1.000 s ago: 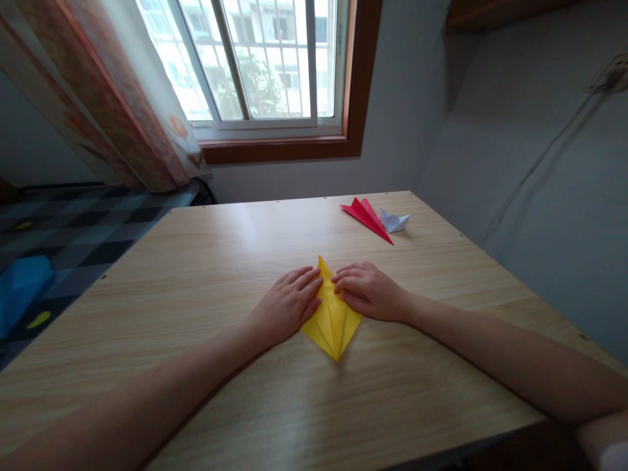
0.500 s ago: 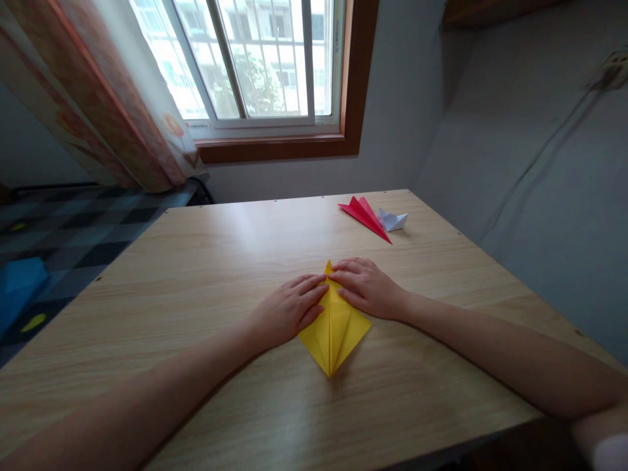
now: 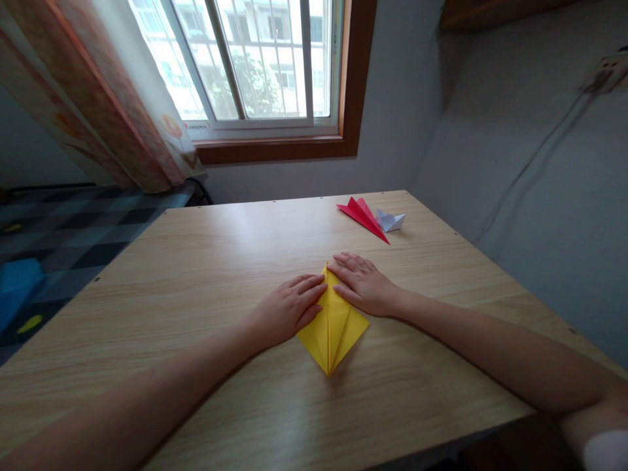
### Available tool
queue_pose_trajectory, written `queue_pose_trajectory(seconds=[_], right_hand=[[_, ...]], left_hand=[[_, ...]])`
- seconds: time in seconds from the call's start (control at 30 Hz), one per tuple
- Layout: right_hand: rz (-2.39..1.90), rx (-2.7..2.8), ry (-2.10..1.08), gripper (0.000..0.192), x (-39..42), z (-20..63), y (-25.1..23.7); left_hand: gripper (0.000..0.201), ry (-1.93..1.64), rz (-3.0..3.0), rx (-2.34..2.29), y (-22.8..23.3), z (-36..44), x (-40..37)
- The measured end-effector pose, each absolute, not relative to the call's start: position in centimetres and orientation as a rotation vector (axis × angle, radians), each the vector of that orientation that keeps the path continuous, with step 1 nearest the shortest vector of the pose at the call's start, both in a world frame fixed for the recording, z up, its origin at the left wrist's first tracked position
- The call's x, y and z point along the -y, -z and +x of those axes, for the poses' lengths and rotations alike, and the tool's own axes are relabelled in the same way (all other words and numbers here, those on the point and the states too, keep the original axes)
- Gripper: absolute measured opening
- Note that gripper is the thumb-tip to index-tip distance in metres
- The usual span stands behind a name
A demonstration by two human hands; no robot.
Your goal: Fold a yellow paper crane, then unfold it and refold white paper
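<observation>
A folded sheet of yellow paper [image 3: 332, 333] lies on the wooden table, diamond-shaped, with a crease down its middle and one point toward me. My left hand [image 3: 289, 305] rests flat on its left side, fingers stretched out and covering the left edge. On the upper right side lies my right hand [image 3: 366, 282], its fingers extended along the edge near the far tip. Both hands press on the paper rather than grasp it. Parts of its side edges are hidden beneath the fingers.
Toward the back right of the table [image 3: 220, 255] lie a red paper plane [image 3: 363, 219] and a white paper boat [image 3: 391, 221], close together. At left, a blue folded paper [image 3: 18, 284] rests on a checked cloth [image 3: 63, 245]. A window [image 3: 260, 65] is behind the table.
My right hand's fingers have slid slightly up and outward along the yellow paper's far right edge. The far tip looks narrower now. My left hand stays in place.
</observation>
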State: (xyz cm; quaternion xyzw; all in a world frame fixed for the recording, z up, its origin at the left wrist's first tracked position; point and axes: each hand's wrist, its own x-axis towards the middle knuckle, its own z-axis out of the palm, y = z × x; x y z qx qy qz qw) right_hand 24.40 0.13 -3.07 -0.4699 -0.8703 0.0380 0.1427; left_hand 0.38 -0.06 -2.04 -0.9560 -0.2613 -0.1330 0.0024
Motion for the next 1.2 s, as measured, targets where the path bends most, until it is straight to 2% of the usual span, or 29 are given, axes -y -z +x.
queue_pose_trajectory(seconds=[0.2, 0.47, 0.73, 1.03, 1.2], right_hand=[[-1.328, 2.46, -0.126, 0.056, -0.5, 24.5, 3.7], [-1.167, 2.413, -0.104, 0.039, -0.2, 24.8, 3.1], [-1.187, 2.442, -0.124, 0.038, 0.0, 24.8, 2.8], [-1.092, 2.416, -0.152, 0.032, 0.0, 24.9, 2.7], [-1.096, 2.428, -0.166, 0.034, -0.1, 25.0, 2.8]], left_hand=[[0.044, 0.414, -3.0, 0.851, 2.2, 0.2, -0.1], [0.047, 0.329, -3.033, 0.92, 2.1, 0.3, -0.1], [0.041, 0.368, -3.045, 0.956, 1.7, 0.4, 0.3], [0.048, 0.309, -3.054, 0.999, 1.6, 0.3, 0.3], [0.049, 0.317, -3.031, 0.954, 1.7, 0.1, 0.4]])
